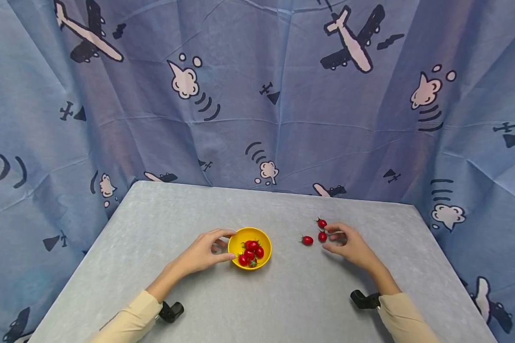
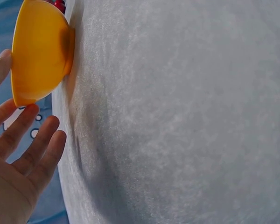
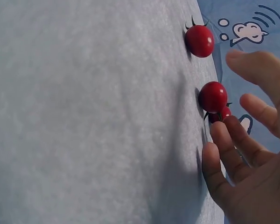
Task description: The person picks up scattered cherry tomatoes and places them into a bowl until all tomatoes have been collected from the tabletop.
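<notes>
A small yellow bowl (image 1: 264,238) stands on the table with several cherry tomatoes (image 1: 250,254) inside. My left hand (image 1: 206,250) holds the bowl's left side, thumb and index finger at the rim; the left wrist view shows its other fingers spread beneath the rim beside the bowl (image 2: 39,51). Three loose cherry tomatoes with green stems lie right of the bowl: a left one (image 1: 307,240), a far one (image 1: 322,223) and a near one (image 1: 322,237). Around the near tomato (image 3: 213,97), my right hand (image 1: 347,245) has its thumb and fingers parted, gripping nothing.
The grey table (image 1: 257,305) ends at the back against a blue curtain (image 1: 240,95) printed with airplanes and clouds. Black wrist cameras hang by the left sleeve (image 1: 133,314) and the right sleeve (image 1: 405,314).
</notes>
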A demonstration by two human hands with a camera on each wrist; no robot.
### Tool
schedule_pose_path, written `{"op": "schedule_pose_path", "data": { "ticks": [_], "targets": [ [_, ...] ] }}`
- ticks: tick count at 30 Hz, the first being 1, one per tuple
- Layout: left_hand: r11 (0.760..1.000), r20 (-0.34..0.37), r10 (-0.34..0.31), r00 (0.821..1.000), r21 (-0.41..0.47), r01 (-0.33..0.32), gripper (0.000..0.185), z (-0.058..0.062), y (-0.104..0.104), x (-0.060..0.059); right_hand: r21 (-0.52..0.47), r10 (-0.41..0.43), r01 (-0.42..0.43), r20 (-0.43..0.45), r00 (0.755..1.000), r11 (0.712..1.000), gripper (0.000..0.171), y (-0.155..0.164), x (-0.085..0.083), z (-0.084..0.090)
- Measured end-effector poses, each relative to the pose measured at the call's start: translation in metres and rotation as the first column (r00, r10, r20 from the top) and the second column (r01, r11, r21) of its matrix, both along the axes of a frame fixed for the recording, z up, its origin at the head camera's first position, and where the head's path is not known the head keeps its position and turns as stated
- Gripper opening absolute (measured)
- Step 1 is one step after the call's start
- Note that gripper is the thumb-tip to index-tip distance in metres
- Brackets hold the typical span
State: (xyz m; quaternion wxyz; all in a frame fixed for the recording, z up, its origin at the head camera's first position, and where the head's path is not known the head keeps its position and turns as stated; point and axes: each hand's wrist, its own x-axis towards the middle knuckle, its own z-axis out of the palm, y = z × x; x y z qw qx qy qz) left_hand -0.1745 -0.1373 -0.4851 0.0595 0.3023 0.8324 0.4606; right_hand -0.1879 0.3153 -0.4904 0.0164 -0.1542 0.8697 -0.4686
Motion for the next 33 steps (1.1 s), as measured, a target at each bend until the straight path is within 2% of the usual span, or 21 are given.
{"op": "schedule_pose_path", "data": {
  "ticks": [6,17,29,33],
  "targets": [
    [1.000,0.001,0.000,1.000,-0.005,0.000,0.058,0.000,0.000,-0.001,0.045,-0.001,0.001,0.003,1.000,0.999,0.055,0.000,-0.003,-0.002],
    [1.000,0.002,0.000,1.000,-0.010,0.000,0.058,-0.002,-0.001,-0.001,0.082,-0.013,0.013,-0.009,1.000,0.997,0.056,-0.002,-0.008,-0.005],
    [1.000,0.007,0.005,1.000,-0.015,-0.005,0.058,-0.002,-0.001,-0.001,0.093,-0.059,0.063,-0.043,0.997,0.994,0.034,-0.006,-0.015,-0.012],
    [1.000,0.005,0.006,1.000,-0.014,-0.006,0.058,-0.001,-0.001,-0.001,0.093,-0.078,0.083,-0.051,0.996,0.992,0.031,-0.006,-0.014,-0.013]
  ]
}}
